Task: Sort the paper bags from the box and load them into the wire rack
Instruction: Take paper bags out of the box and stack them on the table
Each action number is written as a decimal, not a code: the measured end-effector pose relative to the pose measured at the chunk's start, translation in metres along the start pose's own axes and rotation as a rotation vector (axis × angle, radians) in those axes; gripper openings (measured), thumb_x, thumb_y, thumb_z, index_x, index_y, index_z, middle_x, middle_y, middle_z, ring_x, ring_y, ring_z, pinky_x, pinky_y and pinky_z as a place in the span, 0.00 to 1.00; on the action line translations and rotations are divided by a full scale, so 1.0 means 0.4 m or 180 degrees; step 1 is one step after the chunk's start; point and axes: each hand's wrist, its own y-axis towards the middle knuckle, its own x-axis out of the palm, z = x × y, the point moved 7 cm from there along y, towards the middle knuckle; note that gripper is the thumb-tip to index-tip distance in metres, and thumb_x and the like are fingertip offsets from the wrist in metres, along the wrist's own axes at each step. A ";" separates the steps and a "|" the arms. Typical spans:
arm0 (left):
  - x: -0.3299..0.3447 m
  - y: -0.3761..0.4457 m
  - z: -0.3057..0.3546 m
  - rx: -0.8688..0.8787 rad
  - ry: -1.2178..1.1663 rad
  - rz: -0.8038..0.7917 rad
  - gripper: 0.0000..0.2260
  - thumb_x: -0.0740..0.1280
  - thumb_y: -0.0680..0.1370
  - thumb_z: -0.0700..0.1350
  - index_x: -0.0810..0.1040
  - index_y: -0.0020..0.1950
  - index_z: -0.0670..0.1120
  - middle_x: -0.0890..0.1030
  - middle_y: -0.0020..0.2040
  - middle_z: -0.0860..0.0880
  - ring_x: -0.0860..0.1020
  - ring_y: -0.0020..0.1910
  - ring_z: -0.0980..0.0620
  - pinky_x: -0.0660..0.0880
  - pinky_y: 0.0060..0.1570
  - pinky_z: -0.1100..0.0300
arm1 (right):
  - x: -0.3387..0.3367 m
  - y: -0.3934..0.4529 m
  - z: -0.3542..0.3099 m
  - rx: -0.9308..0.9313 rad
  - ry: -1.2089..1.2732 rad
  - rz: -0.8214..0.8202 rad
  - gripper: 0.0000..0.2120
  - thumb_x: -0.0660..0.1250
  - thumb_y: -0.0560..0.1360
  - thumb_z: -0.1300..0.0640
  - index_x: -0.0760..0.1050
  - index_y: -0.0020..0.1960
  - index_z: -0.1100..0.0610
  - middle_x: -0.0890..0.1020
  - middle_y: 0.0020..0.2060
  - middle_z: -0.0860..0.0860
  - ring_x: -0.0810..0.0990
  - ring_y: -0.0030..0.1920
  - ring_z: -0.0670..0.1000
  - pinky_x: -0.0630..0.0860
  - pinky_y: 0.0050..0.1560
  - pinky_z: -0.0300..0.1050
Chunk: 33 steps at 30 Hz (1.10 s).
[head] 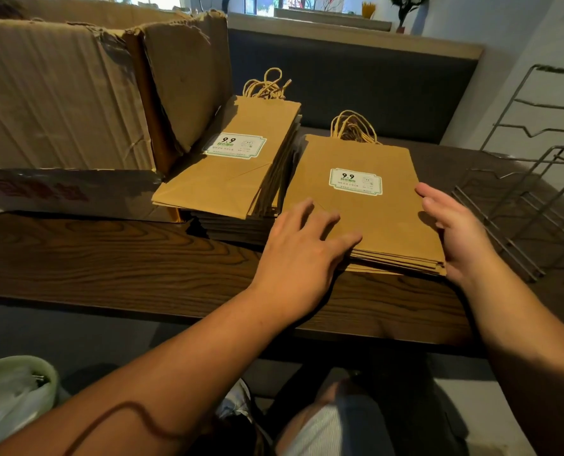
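A person sits at a dark wooden tabletop (109,258), seen from above through a head-worn camera. Two stacks of flat brown paper bags lie side by side on it, each top bag bearing a white label printed "9.9" and twisted paper handles pointing away from the person. The nearer stack of bags (366,212) lies directly in front of the person. The left hand (302,255) rests on its near left corner with fingers spread and nearly straight, grasping nothing. The right hand (452,232) is held against the stack's right edge, palm turned inward, fingers straight and relaxed, also grasping nothing. The second stack of bags (234,172) sits just to the left, slightly farther away, leaning against the open flap of a large, torn cardboard box (60,103) that fills the left side of the tabletop. An empty wire rack (521,199) of thin metal rods stands at the right end, just beside the nearer stack. A padded bench back (373,77) runs behind the tabletop.
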 end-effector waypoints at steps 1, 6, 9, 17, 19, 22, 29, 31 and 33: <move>0.003 0.001 -0.003 -0.0028 -0.0061 -0.0021 0.18 0.68 0.80 0.49 0.77 0.70 0.59 0.75 0.70 0.47 0.65 0.73 0.36 0.64 0.68 0.41 | -0.002 0.005 0.001 0.0008 -0.0021 0.0015 0.19 0.61 0.82 0.57 0.73 0.72 0.50 0.80 0.61 0.48 0.78 0.63 0.52 0.79 0.57 0.53; -0.008 -0.003 -0.007 -0.0067 -0.0295 0.0103 0.19 0.70 0.78 0.45 0.77 0.69 0.53 0.76 0.69 0.45 0.66 0.74 0.36 0.64 0.71 0.38 | 0.014 0.004 -0.026 -0.0158 -0.0860 -0.0037 0.19 0.64 0.81 0.55 0.74 0.72 0.47 0.78 0.66 0.48 0.80 0.59 0.49 0.78 0.55 0.48; -0.041 -0.019 0.000 -0.0016 -0.0586 0.0372 0.19 0.70 0.76 0.44 0.79 0.68 0.50 0.77 0.67 0.44 0.68 0.72 0.38 0.66 0.69 0.36 | 0.030 -0.010 -0.090 -0.0706 -0.2302 0.0237 0.22 0.66 0.81 0.51 0.70 0.74 0.47 0.71 0.73 0.47 0.71 0.69 0.50 0.68 0.65 0.49; -0.219 -0.085 0.049 0.0753 -0.0449 0.1205 0.12 0.67 0.80 0.43 0.84 0.61 0.44 0.81 0.61 0.42 0.76 0.62 0.40 0.70 0.57 0.45 | 0.264 -0.102 -0.172 -0.1718 -0.3244 -0.0880 0.25 0.67 0.79 0.49 0.66 0.75 0.43 0.72 0.71 0.45 0.70 0.68 0.46 0.68 0.60 0.44; -0.246 -0.089 0.007 0.0580 -0.0280 0.1196 0.15 0.61 0.83 0.47 0.83 0.62 0.45 0.80 0.63 0.42 0.74 0.64 0.39 0.69 0.60 0.46 | 0.331 -0.122 -0.173 -0.1814 -0.3193 -0.1089 0.27 0.68 0.79 0.48 0.65 0.76 0.42 0.70 0.73 0.44 0.69 0.71 0.47 0.68 0.63 0.44; -0.254 -0.100 -0.089 0.0202 -0.0072 0.1102 0.17 0.65 0.80 0.43 0.79 0.69 0.47 0.78 0.66 0.41 0.71 0.69 0.37 0.67 0.65 0.38 | 0.414 -0.133 -0.167 -0.1724 -0.2940 -0.1275 0.28 0.68 0.79 0.47 0.63 0.76 0.39 0.70 0.73 0.45 0.69 0.72 0.48 0.70 0.65 0.48; -0.209 -0.096 -0.240 -0.0278 0.0407 -0.0116 0.25 0.55 0.81 0.52 0.58 0.79 0.57 0.65 0.78 0.43 0.55 0.79 0.35 0.52 0.73 0.29 | 0.508 -0.098 -0.139 -0.1129 -0.1903 -0.1143 0.26 0.62 0.82 0.62 0.62 0.78 0.47 0.71 0.72 0.46 0.69 0.72 0.47 0.71 0.64 0.40; -0.197 -0.080 -0.255 -0.0335 0.0531 -0.0408 0.26 0.47 0.80 0.57 0.56 0.79 0.59 0.63 0.79 0.44 0.54 0.79 0.36 0.51 0.75 0.31 | 0.511 -0.086 -0.126 -0.0899 -0.1443 -0.1110 0.27 0.60 0.81 0.66 0.64 0.77 0.48 0.73 0.71 0.47 0.70 0.72 0.47 0.74 0.67 0.45; -0.189 -0.062 -0.259 -0.0320 0.0615 -0.0485 0.25 0.50 0.81 0.56 0.56 0.79 0.60 0.62 0.80 0.45 0.55 0.79 0.37 0.52 0.75 0.32 | 0.511 -0.075 -0.120 -0.0832 -0.1188 -0.1101 0.27 0.58 0.81 0.68 0.66 0.76 0.49 0.75 0.70 0.47 0.71 0.72 0.47 0.75 0.67 0.46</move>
